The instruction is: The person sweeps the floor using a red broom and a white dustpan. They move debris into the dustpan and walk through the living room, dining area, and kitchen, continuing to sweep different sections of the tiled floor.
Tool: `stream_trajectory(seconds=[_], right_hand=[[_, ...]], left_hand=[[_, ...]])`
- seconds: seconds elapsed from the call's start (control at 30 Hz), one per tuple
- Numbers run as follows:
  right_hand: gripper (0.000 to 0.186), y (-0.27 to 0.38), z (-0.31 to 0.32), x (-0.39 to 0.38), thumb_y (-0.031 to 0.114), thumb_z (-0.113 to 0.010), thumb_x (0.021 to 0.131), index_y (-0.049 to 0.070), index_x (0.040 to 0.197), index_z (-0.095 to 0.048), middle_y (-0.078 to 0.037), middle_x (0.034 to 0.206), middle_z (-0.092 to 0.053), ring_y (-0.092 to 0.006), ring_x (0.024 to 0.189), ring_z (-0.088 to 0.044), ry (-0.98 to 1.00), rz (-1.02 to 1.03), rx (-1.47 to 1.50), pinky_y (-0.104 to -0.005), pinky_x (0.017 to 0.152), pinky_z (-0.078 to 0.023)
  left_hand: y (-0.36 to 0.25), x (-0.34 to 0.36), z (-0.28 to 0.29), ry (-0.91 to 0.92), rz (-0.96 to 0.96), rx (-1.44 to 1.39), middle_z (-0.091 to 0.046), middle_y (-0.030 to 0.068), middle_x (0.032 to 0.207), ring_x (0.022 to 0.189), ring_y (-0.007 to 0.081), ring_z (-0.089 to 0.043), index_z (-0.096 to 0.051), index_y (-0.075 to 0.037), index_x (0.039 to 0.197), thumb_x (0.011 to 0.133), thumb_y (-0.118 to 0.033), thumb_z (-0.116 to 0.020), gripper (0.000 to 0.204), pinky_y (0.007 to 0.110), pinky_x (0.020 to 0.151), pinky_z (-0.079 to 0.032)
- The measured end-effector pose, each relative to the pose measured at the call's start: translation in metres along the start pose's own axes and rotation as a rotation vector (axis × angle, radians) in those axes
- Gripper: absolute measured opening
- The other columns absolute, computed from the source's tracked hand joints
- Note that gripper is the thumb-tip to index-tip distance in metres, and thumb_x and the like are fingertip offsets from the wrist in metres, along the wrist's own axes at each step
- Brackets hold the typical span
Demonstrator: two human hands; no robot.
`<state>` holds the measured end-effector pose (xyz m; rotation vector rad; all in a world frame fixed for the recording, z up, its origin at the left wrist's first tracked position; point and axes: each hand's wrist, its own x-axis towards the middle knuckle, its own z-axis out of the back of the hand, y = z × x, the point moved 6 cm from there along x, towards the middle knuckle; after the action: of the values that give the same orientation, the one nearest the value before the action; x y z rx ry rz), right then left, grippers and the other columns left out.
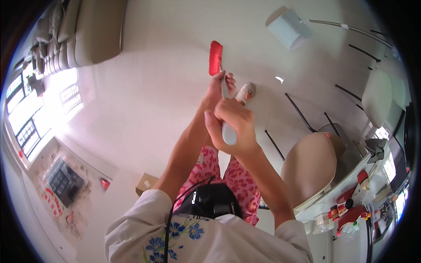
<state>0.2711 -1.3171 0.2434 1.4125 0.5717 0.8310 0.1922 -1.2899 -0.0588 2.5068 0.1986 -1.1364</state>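
A broom with a red bristle head and a pale grey handle is held in both my hands, its head out in front of me over the light floor. Lower down the handle, close to the red head, my left hand is closed round it. My right hand wraps the top of the handle, whose rounded end pokes out below the fist. Whether the bristles touch the floor I cannot tell. Just right of my left hand, one shoe of mine shows on the floor.
A grey-beige sofa stands at the far left. A white ribbed bin-like object lies at the far right, near a curved pole. On the right are a beige chair and a cluttered table. A cardboard box sits by my left elbow.
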Motion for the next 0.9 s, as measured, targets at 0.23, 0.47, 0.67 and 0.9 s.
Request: stream_trajectory(seconds=[0.23,0.47,0.67,0.9], right_hand=[[0.028,0.016,0.063,-0.031,-0.004,-0.070,0.068,0.003,0.059,-0.045,-0.006,0.057,-0.046,-0.0225,0.052,-0.047,0.113,0.012,0.208,-0.0326,0.054,-0.043],[0.026,-0.008,-0.029,-0.069,0.010,-0.069,0.072,0.007,0.062,-0.045,-0.006,0.060,-0.048,-0.0245,0.061,-0.052,0.279,-0.062,0.478,-0.0357,0.067,-0.043],[0.010,-0.055,-0.077,-0.082,0.011,-0.063,0.072,0.005,0.069,-0.056,-0.009,0.070,-0.058,-0.0275,0.071,-0.059,0.493,-0.221,0.303,-0.0378,0.072,-0.046],[0.022,-0.063,0.027,-0.021,-0.001,-0.064,0.071,0.002,0.058,-0.046,-0.006,0.058,-0.048,-0.0193,0.054,-0.049,0.014,-0.139,0.269,-0.0302,0.056,-0.039]], left_hand=[[0.057,-0.039,-0.028,-0.100,-0.212,0.188,-0.049,0.0015,0.069,0.058,0.0132,-0.041,-0.046,-0.012,0.081,0.094,-0.027,-0.051,0.021,0.027,0.053,-0.036],[-0.025,-0.120,0.094,-0.174,-0.404,0.164,-0.056,0.0022,0.075,0.064,0.0150,-0.050,-0.053,-0.009,0.086,0.095,-0.028,-0.048,0.021,0.029,0.057,-0.042],[-0.078,-0.107,0.170,-0.153,-0.467,0.067,-0.061,0.0037,0.083,0.070,0.0176,-0.054,-0.056,-0.006,0.094,0.094,-0.031,-0.051,0.025,0.031,0.064,-0.045],[-0.012,0.009,0.041,0.043,-0.211,0.001,-0.054,0.0042,0.076,0.070,0.0152,-0.051,-0.055,-0.004,0.086,0.096,-0.031,-0.045,0.031,0.029,0.064,-0.044]])
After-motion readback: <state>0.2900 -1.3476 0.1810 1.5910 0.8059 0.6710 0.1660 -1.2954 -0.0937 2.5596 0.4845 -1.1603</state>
